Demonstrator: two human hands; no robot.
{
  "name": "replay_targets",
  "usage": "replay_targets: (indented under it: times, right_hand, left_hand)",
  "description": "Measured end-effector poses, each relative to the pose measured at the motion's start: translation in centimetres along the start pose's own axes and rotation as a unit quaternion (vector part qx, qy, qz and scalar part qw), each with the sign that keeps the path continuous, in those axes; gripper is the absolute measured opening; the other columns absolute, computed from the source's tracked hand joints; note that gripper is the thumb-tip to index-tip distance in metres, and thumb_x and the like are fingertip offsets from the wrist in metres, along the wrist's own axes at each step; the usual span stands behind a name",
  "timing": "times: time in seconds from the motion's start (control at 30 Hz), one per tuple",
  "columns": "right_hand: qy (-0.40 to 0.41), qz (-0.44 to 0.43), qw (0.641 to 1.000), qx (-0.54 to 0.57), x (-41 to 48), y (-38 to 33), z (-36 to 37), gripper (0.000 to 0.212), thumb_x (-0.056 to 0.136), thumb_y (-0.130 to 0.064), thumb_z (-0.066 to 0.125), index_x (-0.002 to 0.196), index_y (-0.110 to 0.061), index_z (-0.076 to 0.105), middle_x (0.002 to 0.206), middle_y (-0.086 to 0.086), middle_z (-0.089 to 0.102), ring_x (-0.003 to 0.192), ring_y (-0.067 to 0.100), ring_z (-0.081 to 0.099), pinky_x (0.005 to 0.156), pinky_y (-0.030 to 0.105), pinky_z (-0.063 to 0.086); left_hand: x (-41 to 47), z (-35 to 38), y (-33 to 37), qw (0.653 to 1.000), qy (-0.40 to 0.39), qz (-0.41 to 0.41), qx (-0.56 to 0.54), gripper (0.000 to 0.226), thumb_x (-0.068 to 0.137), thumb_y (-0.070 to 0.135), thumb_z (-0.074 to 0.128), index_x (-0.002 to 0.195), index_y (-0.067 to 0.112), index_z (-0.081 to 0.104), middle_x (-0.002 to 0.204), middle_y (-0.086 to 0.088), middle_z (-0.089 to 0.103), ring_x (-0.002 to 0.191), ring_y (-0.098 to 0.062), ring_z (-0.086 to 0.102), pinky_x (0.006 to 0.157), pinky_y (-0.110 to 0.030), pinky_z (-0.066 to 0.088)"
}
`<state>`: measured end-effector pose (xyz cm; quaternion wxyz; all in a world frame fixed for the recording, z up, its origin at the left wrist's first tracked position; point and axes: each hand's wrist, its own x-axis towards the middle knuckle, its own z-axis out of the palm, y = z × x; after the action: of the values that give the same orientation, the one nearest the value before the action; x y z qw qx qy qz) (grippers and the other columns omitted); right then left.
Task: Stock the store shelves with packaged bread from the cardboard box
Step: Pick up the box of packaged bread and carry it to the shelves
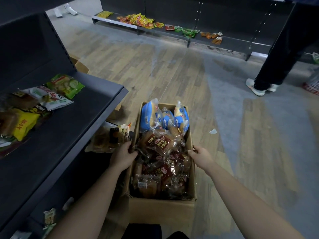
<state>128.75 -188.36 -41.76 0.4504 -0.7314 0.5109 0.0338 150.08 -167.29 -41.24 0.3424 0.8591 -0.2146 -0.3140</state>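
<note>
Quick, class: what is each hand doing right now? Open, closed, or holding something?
Left hand: closed, fingers curled over the left rim of the cardboard box.
Right hand: closed, gripping the box's right rim.

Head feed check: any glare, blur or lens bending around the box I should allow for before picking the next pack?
Head view: dim overall; glints on the clear brown bread packs in the cardboard box partly hide labels; snack packets on the left shelf are smeared; wide-angle lens bows the shelf edge.
</note>
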Motion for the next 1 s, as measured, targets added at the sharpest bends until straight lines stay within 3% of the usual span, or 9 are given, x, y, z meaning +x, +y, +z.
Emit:
replay_targets:
  times: [0.1, 0.2, 0.37, 0.57, 0.83, 0.93, 1.0]
  right_hand:
    - [0.004, 0.014, 1.0, -0.001, -0.8, -0.4, -0.3, 0.044, 0.096, -0.035, 0.053, 0.134, -0.012, 0.055, 0.12, 0.005, 0.065, 0.108, 0.024, 0.061, 0.093, 0.037, 0.05]
    - [0.014, 0.01, 1.0, 0.001, -1.7, -1.0, -0.6, 0.049, 0.098, -0.032, 0.052, 0.142, -0.012, 0.047, 0.125, 0.006, 0.061, 0.113, 0.024, 0.057, 0.092, 0.032, 0.044]
    - [0.011, 0.016, 1.0, 0.006, -3.8, -2.5, -1.3, 0.054, 0.099, -0.03, 0.051, 0.148, -0.011, 0.038, 0.137, 0.009, 0.054, 0.114, 0.026, 0.056, 0.097, 0.034, 0.045]
    - [0.009, 0.026, 0.999, 0.019, -7.2, -5.6, -3.1, 0.052, 0.098, -0.029, 0.051, 0.145, -0.009, 0.041, 0.14, 0.013, 0.052, 0.127, 0.028, 0.05, 0.108, 0.037, 0.039]
    - [0.0, 0.022, 1.0, 0.016, -12.5, -12.1, -6.1, 0.047, 0.101, -0.02, 0.049, 0.144, -0.005, 0.04, 0.133, 0.014, 0.057, 0.121, 0.03, 0.055, 0.089, 0.028, 0.043]
    - [-0.001, 0.02, 1.0, 0.007, -13.4, -13.5, -7.0, 0.043, 0.101, -0.019, 0.049, 0.141, -0.004, 0.045, 0.131, 0.013, 0.058, 0.118, 0.026, 0.055, 0.083, 0.023, 0.038]
    - [-0.002, 0.023, 1.0, 0.001, -13.8, -14.2, -7.4, 0.041, 0.101, -0.019, 0.049, 0.139, -0.005, 0.047, 0.129, 0.013, 0.06, 0.116, 0.027, 0.057, 0.086, 0.026, 0.042]
  left_hand:
    - [-0.4, -0.4, 0.3, 1.0, 0.009, -0.027, -0.003, 0.052, 0.084, 0.026, 0.069, 0.135, 0.026, 0.056, 0.126, 0.007, 0.064, 0.117, -0.017, 0.059, 0.101, -0.043, 0.047]
    - [-1.0, -0.9, 0.6, 0.999, 0.004, -0.045, -0.02, 0.06, 0.083, 0.022, 0.069, 0.141, 0.025, 0.051, 0.134, 0.004, 0.061, 0.122, -0.018, 0.057, 0.104, -0.043, 0.045]
    - [-2.9, -1.7, 2.0, 0.996, 0.005, -0.065, -0.057, 0.07, 0.087, 0.011, 0.068, 0.15, 0.017, 0.038, 0.148, -0.006, 0.047, 0.133, -0.022, 0.048, 0.109, -0.041, 0.041]
    - [-6.1, -3.5, 5.5, 0.995, -0.002, -0.068, -0.077, 0.067, 0.088, 0.008, 0.067, 0.149, 0.016, 0.039, 0.146, -0.011, 0.048, 0.13, -0.024, 0.05, 0.104, -0.037, 0.042]
    - [-9.0, -7.0, 10.4, 0.99, -0.016, -0.092, -0.105, 0.067, 0.085, 0.007, 0.07, 0.145, 0.02, 0.043, 0.14, -0.006, 0.052, 0.122, -0.021, 0.054, 0.104, -0.045, 0.046]
    - [-9.6, -8.1, 11.5, 0.99, -0.023, -0.092, -0.102, 0.067, 0.085, 0.007, 0.07, 0.145, 0.019, 0.044, 0.139, -0.006, 0.054, 0.119, -0.019, 0.055, 0.102, -0.041, 0.047]
    - [-9.9, -8.5, 12.0, 0.991, -0.029, -0.088, -0.095, 0.064, 0.085, 0.008, 0.07, 0.143, 0.018, 0.046, 0.137, -0.005, 0.055, 0.115, -0.017, 0.056, 0.1, -0.038, 0.047]
